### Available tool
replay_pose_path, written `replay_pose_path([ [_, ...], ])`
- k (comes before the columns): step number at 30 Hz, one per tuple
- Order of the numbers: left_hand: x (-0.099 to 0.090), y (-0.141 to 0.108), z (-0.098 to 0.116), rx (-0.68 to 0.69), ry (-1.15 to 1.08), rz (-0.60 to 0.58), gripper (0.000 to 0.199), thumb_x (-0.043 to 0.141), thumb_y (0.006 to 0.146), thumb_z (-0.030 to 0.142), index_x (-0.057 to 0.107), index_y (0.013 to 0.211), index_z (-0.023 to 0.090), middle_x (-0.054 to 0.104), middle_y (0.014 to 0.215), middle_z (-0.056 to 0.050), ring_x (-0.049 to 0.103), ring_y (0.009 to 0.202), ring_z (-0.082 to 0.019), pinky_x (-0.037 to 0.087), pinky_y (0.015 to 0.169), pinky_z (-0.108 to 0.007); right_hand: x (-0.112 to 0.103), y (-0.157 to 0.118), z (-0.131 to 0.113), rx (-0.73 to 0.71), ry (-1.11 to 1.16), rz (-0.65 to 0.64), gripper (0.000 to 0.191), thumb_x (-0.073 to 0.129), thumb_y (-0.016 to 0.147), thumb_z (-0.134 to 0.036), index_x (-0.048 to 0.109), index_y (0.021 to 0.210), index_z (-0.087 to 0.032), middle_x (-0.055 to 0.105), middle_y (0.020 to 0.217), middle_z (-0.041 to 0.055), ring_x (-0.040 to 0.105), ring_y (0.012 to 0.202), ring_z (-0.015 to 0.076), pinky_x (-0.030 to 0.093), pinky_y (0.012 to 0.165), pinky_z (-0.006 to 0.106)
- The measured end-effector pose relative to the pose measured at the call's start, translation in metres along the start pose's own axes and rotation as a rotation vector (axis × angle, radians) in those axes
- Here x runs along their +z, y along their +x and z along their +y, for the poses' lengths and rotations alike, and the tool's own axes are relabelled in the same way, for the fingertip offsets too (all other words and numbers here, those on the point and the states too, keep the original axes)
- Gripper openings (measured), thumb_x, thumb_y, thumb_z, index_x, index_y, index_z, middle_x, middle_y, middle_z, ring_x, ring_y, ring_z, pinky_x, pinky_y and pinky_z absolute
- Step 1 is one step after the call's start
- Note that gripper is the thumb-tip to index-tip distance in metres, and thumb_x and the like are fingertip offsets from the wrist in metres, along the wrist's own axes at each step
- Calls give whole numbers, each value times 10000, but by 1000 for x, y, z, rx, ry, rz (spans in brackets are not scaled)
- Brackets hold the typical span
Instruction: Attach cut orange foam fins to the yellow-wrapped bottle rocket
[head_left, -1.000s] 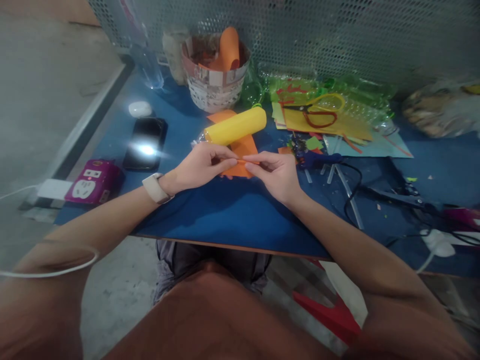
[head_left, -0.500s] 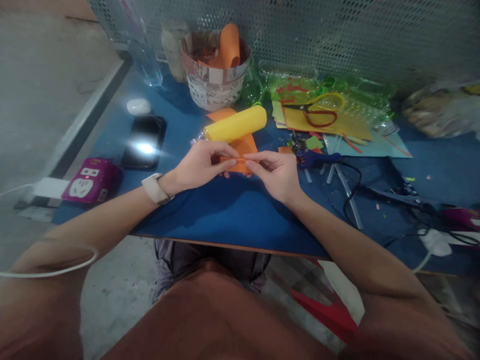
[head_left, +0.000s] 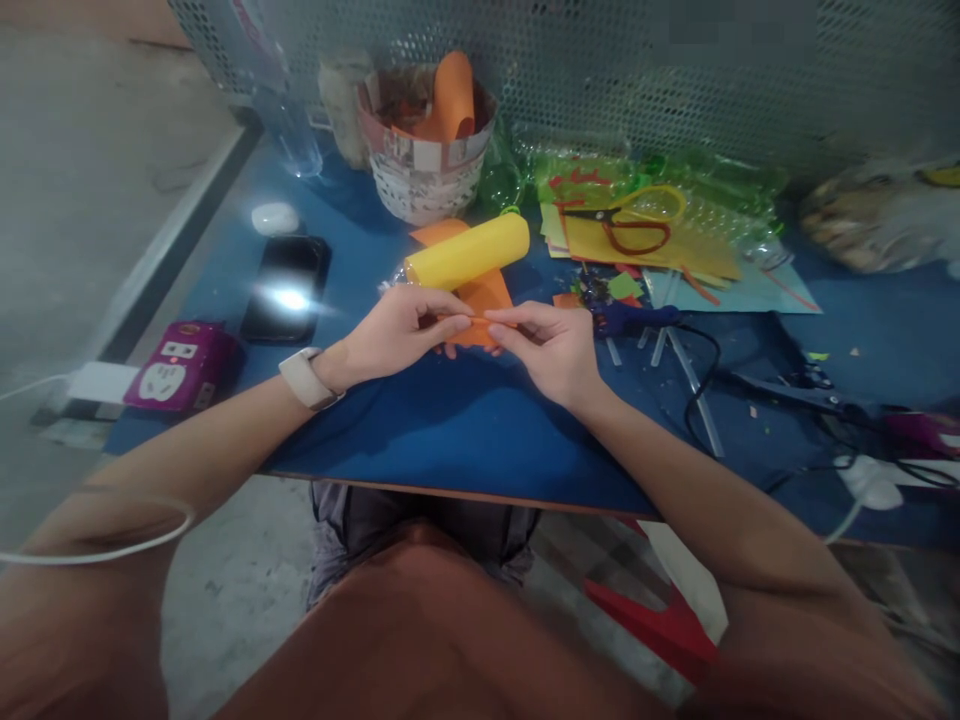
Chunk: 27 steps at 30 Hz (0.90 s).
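My left hand [head_left: 409, 328] and my right hand [head_left: 551, 345] meet over the near part of the blue table, each pinching a small piece of orange paper [head_left: 474, 334] between thumb and fingers. The thumbs lie close together along a fold or edge of it, and some fingers are hidden underneath. Just beyond the hands, a rolled yellow paper tube [head_left: 469, 250] rests across a larger orange sheet [head_left: 487, 290]. A glue gun [head_left: 634, 318] with a dark blue body lies right of my right hand, beside paper scraps [head_left: 624, 286].
Behind stands a woven paper basket [head_left: 427, 185] holding orange paper. Scissors [head_left: 645, 222] lie on stacked coloured paper [head_left: 675, 252], near green plastic bottles [head_left: 720, 190]. At left are a phone [head_left: 285, 290] and a purple power socket [head_left: 180, 365]. Clear glue sticks [head_left: 694, 390] and cables lie right.
Both hands stay pinched on the orange paper, with its near face now slightly flatter under the thumbs. The whole view has shifted very slightly.
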<state>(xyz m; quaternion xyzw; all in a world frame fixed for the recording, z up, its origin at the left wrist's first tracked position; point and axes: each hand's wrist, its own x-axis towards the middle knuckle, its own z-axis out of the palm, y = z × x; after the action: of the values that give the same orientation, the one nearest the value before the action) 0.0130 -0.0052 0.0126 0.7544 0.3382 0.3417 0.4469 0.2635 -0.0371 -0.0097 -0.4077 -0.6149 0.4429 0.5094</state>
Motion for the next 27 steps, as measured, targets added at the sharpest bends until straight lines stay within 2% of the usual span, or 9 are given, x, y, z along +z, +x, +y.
replay_pose_path([
  [10,2,-2,-7,-3,-27,30,277,846,1082,405,905,1160,146,899,994,-114,840,745,-155,718,746,-257,2,1,1,73,21,-28,442,991,891,-692,956,1037,-277,914,926,53,855,715,232,787,741,427],
  [16,2,-3,-6,4,-38,43,213,854,1044,313,912,1164,147,912,1012,-114,851,760,-159,721,745,-250,-1,1,-2,53,16,-29,412,1019,889,-633,958,1027,-250,908,894,64,869,737,243,803,793,450],
  [20,0,-2,-2,-12,-30,22,203,847,1059,334,921,1107,151,905,953,-109,837,737,-157,704,718,-246,0,0,-4,34,13,-12,373,1033,889,-597,955,1007,-252,911,931,64,877,752,240,805,794,445],
  [27,-2,0,-4,-13,-18,-11,256,857,1089,399,924,1119,154,894,914,-103,855,756,-171,703,746,-256,0,1,1,27,-1,-14,426,1027,879,-636,955,1019,-241,904,947,72,866,745,229,803,796,436],
])
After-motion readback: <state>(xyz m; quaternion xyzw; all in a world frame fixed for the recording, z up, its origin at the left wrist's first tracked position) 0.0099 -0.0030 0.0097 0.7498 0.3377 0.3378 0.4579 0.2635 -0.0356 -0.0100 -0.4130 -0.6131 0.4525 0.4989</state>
